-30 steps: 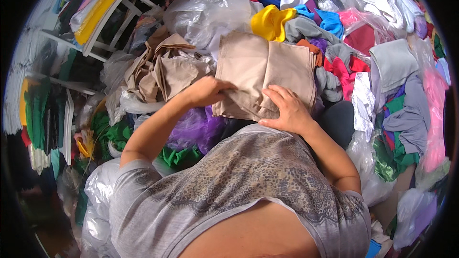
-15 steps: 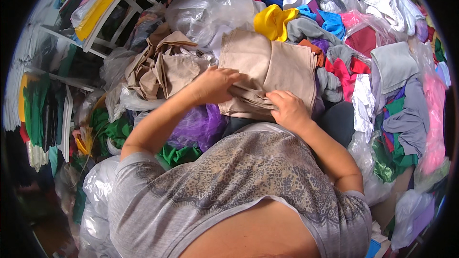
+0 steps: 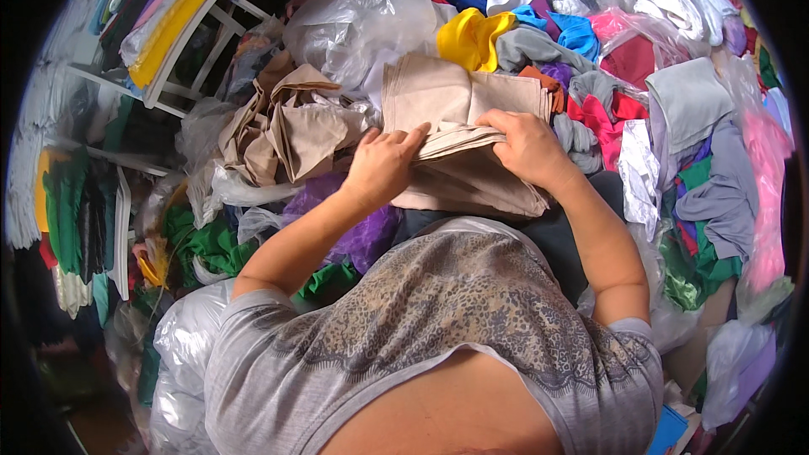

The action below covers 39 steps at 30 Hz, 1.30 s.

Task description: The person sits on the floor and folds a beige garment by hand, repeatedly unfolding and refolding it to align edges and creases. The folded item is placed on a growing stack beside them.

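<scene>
A folded beige cloth lies across my lap on top of more flat beige fabric. At the near side of its upper part, a narrow layered fold is raised between my hands. My left hand grips the left end of this fold, with fingers bent over it. On the right end, my right hand pinches the layers between thumb and fingers. The undersides of both hands' grips are hidden. A crumpled heap of beige cloth sits just left of my left hand.
Loose clothes and clear plastic bags pile up beyond my lap. A yellow cloth lies past the beige fabric. White racks with folded fabrics stand at left. Grey cloth and pink plastic are at right.
Both hands have lifted the fold off the cloth, and my right hand has moved up and slightly right. The gathered layers now stand up as a narrow strip.
</scene>
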### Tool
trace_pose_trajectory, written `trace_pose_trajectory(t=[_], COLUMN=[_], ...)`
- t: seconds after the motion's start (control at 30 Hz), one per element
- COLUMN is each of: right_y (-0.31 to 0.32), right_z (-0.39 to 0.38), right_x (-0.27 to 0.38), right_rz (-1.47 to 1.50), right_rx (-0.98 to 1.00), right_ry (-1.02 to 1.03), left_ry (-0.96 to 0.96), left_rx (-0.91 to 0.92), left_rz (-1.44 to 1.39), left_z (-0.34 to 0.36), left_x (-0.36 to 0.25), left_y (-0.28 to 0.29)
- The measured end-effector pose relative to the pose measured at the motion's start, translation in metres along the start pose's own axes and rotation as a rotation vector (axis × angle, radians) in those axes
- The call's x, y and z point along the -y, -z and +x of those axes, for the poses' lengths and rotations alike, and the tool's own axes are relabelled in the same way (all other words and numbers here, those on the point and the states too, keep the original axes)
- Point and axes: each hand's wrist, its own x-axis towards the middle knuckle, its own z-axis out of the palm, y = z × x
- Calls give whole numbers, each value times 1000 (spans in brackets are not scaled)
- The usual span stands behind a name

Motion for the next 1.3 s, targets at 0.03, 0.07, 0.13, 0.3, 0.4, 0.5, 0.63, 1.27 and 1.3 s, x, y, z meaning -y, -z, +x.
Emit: trace_pose_trajectory(t=[0.03,0.07,0.13,0.3,0.4,0.5,0.63,1.27,1.3], right_y=[4,6,10,20,21,16,25,-40,-27], right_z=[2,3,6,7,-1,-15,-33,-53,-49], right_x=[0,1,2,5,3,1,-2,19,12], right_rz=[1,3,-14,-34,-68,-260,-255,-314,-325], right_rx=[4,9,6,42,32,228,158,177,-9], right_ry=[-4,-9,-9,-19,96,-55,7,-334,-234], left_ry=[3,-6,-21,29,-31,-98,-137,-276,-297], left_rx=[6,-14,-74,-188,-198,-178,-105,-103,-130], left_rz=[5,23,-32,-94,-46,-29,-10,231,241], left_z=[-2,-4,-2,10,12,6,-4,55,59], left_x=[4,7,11,22,29,32,32,9,11], left_y=[6,12,18,39,55,66,75,138,140])
